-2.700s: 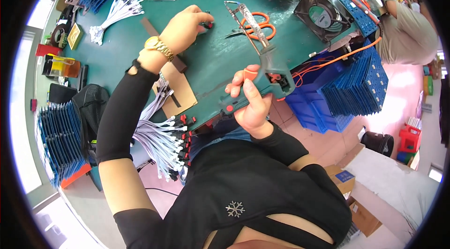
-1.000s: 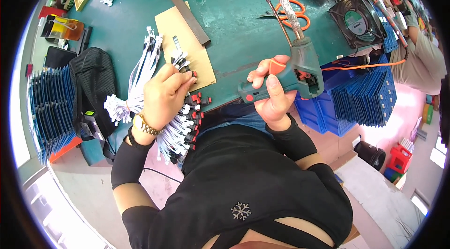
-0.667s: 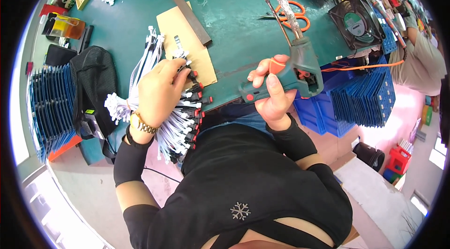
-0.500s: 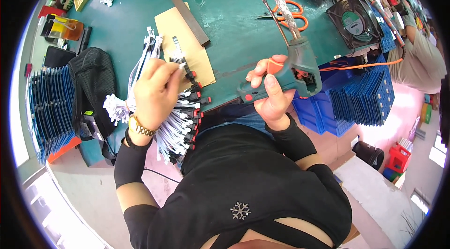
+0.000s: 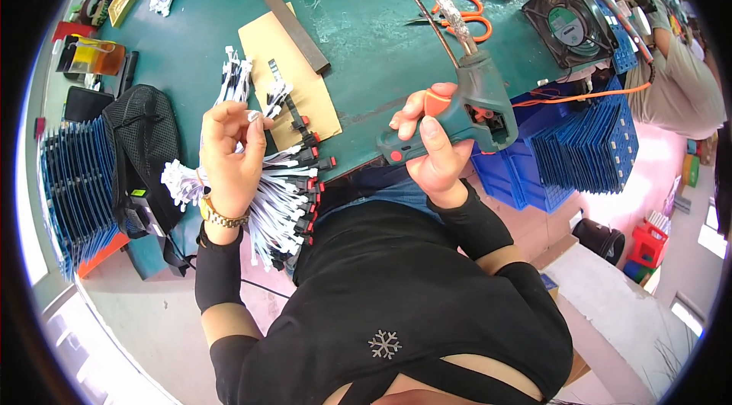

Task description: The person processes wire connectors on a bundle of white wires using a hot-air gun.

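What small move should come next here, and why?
Probably bring the left hand across to the nearby red-black switches: it pinches a small white piece left of them, while the soldering gun in the right hand points away from them.

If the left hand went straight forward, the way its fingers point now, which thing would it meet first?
The left hand would probably meet the white cables just ahead of it, though it may be high enough to pass over them.
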Demonstrator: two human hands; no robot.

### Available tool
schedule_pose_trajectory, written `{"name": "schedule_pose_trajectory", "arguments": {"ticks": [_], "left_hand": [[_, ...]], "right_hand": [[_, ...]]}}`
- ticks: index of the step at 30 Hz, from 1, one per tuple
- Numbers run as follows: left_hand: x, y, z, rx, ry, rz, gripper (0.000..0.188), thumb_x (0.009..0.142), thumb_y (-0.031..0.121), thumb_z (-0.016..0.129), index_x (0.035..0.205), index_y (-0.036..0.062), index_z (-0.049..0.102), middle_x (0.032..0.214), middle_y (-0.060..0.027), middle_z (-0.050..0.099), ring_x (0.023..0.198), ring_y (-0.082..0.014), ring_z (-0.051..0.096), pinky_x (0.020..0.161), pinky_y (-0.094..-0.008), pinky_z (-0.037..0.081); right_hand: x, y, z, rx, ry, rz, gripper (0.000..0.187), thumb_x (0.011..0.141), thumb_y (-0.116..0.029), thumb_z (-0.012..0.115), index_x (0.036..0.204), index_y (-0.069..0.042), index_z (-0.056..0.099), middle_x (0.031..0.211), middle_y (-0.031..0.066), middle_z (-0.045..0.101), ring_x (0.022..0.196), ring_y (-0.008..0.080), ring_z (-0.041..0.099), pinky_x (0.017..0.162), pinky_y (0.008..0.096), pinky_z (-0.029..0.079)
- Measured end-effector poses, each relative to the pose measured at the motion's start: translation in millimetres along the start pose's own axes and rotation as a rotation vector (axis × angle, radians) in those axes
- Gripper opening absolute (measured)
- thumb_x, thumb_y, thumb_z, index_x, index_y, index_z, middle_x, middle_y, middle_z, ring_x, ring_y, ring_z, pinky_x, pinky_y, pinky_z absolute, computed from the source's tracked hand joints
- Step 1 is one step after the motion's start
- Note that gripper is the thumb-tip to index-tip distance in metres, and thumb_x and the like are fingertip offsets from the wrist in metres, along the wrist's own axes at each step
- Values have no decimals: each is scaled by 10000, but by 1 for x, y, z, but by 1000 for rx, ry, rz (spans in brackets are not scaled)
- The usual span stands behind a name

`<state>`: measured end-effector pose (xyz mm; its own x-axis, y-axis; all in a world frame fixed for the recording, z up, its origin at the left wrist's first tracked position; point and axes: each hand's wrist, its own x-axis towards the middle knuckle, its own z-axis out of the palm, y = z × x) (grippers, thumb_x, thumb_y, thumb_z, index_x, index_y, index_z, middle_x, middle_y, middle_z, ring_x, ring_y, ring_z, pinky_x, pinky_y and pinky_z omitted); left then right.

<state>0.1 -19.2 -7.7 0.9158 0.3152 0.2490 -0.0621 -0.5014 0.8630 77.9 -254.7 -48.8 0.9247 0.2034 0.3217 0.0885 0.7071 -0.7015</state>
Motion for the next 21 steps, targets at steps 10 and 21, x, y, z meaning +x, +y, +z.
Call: {"name": "schedule_pose_trajectory", "arguments": {"ticks": [10, 21], "left_hand": [[2, 1, -15, 150, -318, 57, 85, 934, 11, 480, 905, -20, 554, 896, -91, 685, 694, -55, 574, 633, -199, 460], [4, 9, 8, 292, -71, -75, 80, 817, 61, 663, 843, 16, 602, 651, -38, 528, 509, -110, 456, 488, -251, 390]], "right_hand": [[0, -3, 4, -70, 6, 28, 388, 869, -79, 542, 1235, -54, 416, 939, 134, 559, 710, 147, 534, 730, 369, 494], [-3, -1, 4, -153, -34, 19, 411, 868, -87, 539, 1256, -56, 409, 948, 143, 565, 735, 155, 545, 743, 373, 495]]}}
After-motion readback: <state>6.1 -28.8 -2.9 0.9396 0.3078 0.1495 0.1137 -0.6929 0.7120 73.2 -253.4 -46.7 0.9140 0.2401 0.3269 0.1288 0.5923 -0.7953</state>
